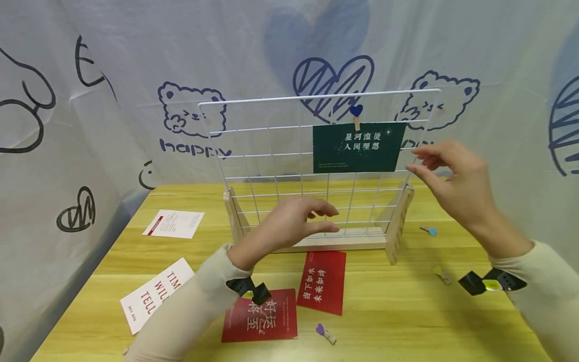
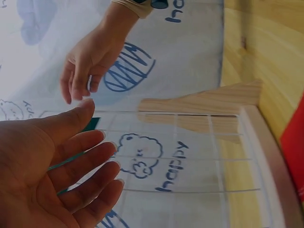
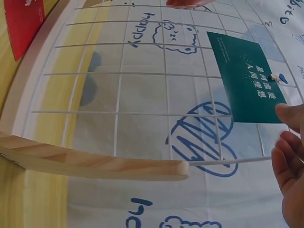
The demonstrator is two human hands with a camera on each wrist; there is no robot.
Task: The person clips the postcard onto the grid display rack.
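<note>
A dark green card [image 1: 357, 151] with white lettering hangs on the white wire grid [image 1: 280, 193]. A wooden clothespin with a blue heart [image 1: 357, 115] pins its top edge to a wire. My right hand [image 1: 459, 173] is raised just right of the card, its fingers relaxed and nothing between them. In the right wrist view its fingertips are near the card's corner. My left hand [image 1: 300, 221] hovers before the lower part of the grid, thumb and fingers apart and holding nothing; the left wrist view shows its spread fingers [image 2: 90, 175].
On the table lie two red cards [image 1: 321, 282] [image 1: 285, 322] and two white cards [image 1: 176, 224] [image 1: 156, 291]. Small heart clothespins are scattered about: purple [image 1: 325, 333], yellow [image 1: 442, 275] and blue [image 1: 428, 231]. Wooden feet [image 1: 400, 221] hold the grid up, with a patterned curtain [image 1: 253, 50] behind.
</note>
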